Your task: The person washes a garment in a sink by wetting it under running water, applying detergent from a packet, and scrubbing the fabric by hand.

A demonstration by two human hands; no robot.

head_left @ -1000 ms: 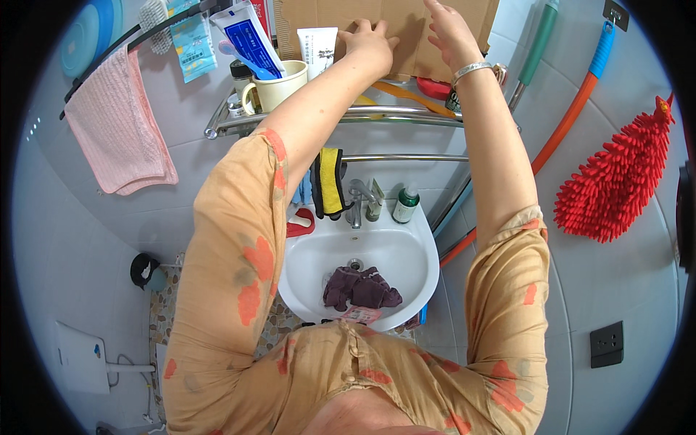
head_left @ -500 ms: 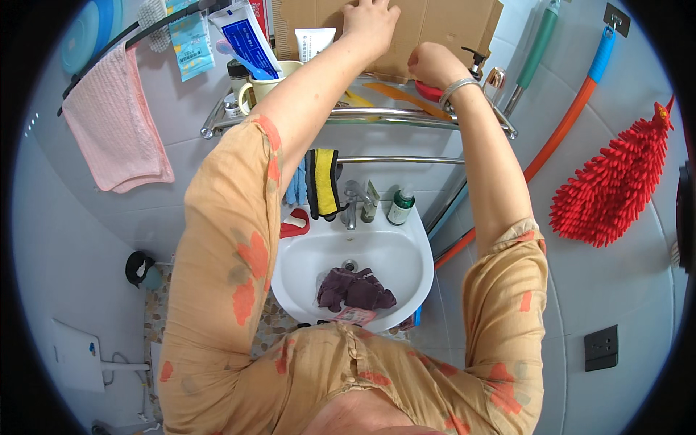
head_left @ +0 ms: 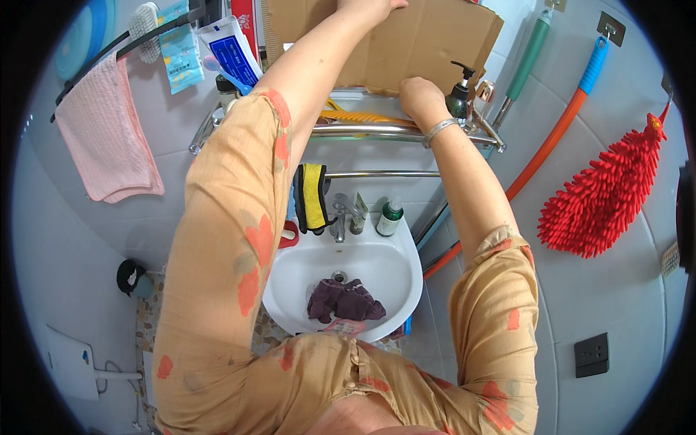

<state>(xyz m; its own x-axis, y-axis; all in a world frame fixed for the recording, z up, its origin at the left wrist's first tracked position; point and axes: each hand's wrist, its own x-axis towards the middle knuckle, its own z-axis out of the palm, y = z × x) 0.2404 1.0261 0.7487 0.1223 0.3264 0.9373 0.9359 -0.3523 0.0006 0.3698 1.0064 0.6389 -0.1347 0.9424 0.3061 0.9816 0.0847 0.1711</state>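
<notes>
A large brown cardboard piece (head_left: pixel 449 40) stands upright behind the metal wall shelf (head_left: pixel 370 131). My left hand (head_left: pixel 370 9) lies against its upper part, cut by the top edge; only one outstretched digit shows. Down at the cardboard's lower edge, my right hand (head_left: pixel 420 99), a bracelet (head_left: pixel 440 130) on its wrist, is closed like a fist over the shelf. What is inside its fingers is hidden. Just right of it stands a dark pump bottle (head_left: pixel 458 98). An orange-yellow comb-like strip (head_left: pixel 370 117) lies on the shelf left of that hand.
Below is a white sink (head_left: pixel 395 272) with dark wet cloth (head_left: pixel 344 299), a faucet (head_left: pixel 341 217) and a green bottle (head_left: pixel 390 219). A yellow-black cloth (head_left: pixel 312 197) hangs from the lower rail. A pink towel (head_left: pixel 109 130) hangs left, a red fuzzy duster (head_left: pixel 605 192) right.
My view has shifted slightly. My left hand has gone higher, partly out of the picture. My right hand has moved left beside the pump bottle, which shows more; the red item near it is now hidden.
</notes>
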